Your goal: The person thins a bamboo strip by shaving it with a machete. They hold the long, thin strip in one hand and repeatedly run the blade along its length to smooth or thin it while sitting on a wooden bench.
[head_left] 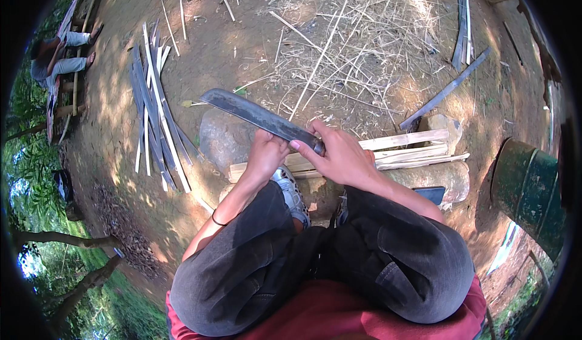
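A machete (248, 109) with a wide dark blade lies slantwise in front of my knees, its tip pointing to the far left. My right hand (344, 155) is closed around it at the handle end, thumb stretched along the base of the blade. The handle itself is mostly hidden by that hand. My left hand (267, 157) is closed at the lower edge of the blade, fingers curled against it. Whether something thin is also pinched there cannot be seen. Below the hands, split pale bamboo pieces (412, 150) rest across a log (424, 179).
A large stone (225, 138) sits beside the log. Long dark and pale strips (151, 106) are piled on the left ground. Shavings (364, 43) cover the far ground. A green drum (527, 182) stands right, a dark flat object (430, 193) near my right forearm. Another person (51, 64) sits far left.
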### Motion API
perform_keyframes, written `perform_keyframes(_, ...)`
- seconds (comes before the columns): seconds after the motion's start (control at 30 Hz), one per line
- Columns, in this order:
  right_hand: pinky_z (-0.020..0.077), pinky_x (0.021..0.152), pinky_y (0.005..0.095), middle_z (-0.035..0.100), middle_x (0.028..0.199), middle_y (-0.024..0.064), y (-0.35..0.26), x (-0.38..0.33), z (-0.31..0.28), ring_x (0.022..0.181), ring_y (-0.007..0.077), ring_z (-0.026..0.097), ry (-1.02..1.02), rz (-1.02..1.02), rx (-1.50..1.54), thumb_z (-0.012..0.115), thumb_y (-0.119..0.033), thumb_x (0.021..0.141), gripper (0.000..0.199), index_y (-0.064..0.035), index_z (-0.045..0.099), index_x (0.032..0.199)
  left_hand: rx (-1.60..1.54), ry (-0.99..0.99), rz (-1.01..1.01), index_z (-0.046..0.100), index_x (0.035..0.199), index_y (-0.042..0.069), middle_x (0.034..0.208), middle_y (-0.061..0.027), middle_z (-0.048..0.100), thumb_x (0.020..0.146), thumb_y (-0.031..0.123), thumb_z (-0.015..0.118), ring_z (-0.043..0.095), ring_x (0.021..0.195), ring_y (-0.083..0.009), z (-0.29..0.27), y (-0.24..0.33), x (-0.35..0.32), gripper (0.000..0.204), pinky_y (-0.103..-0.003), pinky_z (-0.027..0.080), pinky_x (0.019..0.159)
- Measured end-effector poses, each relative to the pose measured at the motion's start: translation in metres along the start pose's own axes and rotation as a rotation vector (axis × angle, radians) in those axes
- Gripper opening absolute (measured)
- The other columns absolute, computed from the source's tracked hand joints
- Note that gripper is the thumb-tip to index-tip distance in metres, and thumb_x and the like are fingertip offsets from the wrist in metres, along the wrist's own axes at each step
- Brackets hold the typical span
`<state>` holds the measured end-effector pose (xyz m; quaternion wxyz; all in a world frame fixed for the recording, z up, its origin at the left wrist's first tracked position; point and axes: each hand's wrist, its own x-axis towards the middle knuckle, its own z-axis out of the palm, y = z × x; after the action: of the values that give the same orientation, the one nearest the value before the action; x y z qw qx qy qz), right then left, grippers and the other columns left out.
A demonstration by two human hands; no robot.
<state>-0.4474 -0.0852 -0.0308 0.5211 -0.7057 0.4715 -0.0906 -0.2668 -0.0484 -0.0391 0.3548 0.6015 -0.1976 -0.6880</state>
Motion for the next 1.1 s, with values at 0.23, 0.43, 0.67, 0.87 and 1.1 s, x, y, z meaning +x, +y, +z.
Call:
perform_keyframes(0.23, 0.0492, 0.055, 0.046, 0.056, 0.051, 0.0195, 0.005, 0.004, -0.007, 0.055, 0.038, 0.063, 0.006, 0.05, -0.109, 0.058, -0.059, 0.087, 0.066, 0.0065, 0.065, 0.084, -0.04, -0.004, -0.014, 0.047, 0.084, 0.003, 0.059, 0.0041, 0.036, 0.096, -0.001, 0.034, 0.03, 0.044, -0.0044, 0.004, 0.0, 0.001, 0.019, -0.024, 0.022, 0.039)
perform_keyframes(0.43, 0.0501, 0.056, 0.0473, 0.056, 0.051, 0.0228, 0.004, 0.006, -0.01, 0.055, 0.0399, 0.063, 0.04, 0.052, -0.198, 0.061, -0.061, 0.085, 0.069, 0.0079, 0.067, 0.078, 0.01, 0.036, -0.048, 0.047, 0.086, 0.003, 0.059, 0.0038, 0.036, 0.098, 0.002, 0.035, 0.03, 0.045, -0.0045, 0.01, 0.006, 0.001, 0.017, -0.024, 0.024, 0.04)
perform_keyframes(0.67, 0.049, 0.054, 0.0475, 0.056, 0.051, 0.0243, 0.028, 0.013, -0.006, 0.053, 0.0405, 0.062, 0.176, -0.032, -0.318, 0.061, -0.058, 0.086, 0.067, 0.007, 0.067, 0.072, 0.079, -0.01, -0.052, 0.047, 0.083, 0.007, 0.06, 0.0059, 0.035, 0.103, 0.013, 0.038, 0.028, 0.045, -0.0035, 0.005, -0.002, 0.001, 0.023, -0.022, 0.023, 0.041)
perform_keyframes(0.87, 0.0361, 0.043, 0.0352, 0.047, 0.046, 0.0047, 0.084, 0.038, -0.082, 0.044, 0.0141, 0.047, 0.259, 0.374, 0.023, 0.057, -0.055, 0.091, 0.063, 0.0045, 0.064, 0.07, 0.07, -0.157, -0.118, 0.047, 0.081, 0.009, 0.06, 0.0073, 0.034, 0.105, 0.021, 0.039, 0.026, 0.046, -0.0026, -0.004, -0.006, -0.004, 0.028, -0.022, 0.021, 0.041)
perform_keyframes(1.1, 0.0319, 0.048, 0.0297, 0.044, 0.058, -0.0029, 0.057, 0.012, -0.072, 0.05, 0.0085, 0.042, 0.329, 0.212, 0.162, 0.062, -0.033, 0.091, 0.049, -0.0069, 0.046, 0.129, 0.176, -0.142, 0.035, 0.053, 0.09, 0.005, 0.056, 0.0073, 0.034, 0.105, 0.025, 0.04, 0.026, 0.046, -0.0031, -0.007, -0.006, 0.011, 0.028, -0.022, 0.022, 0.043)
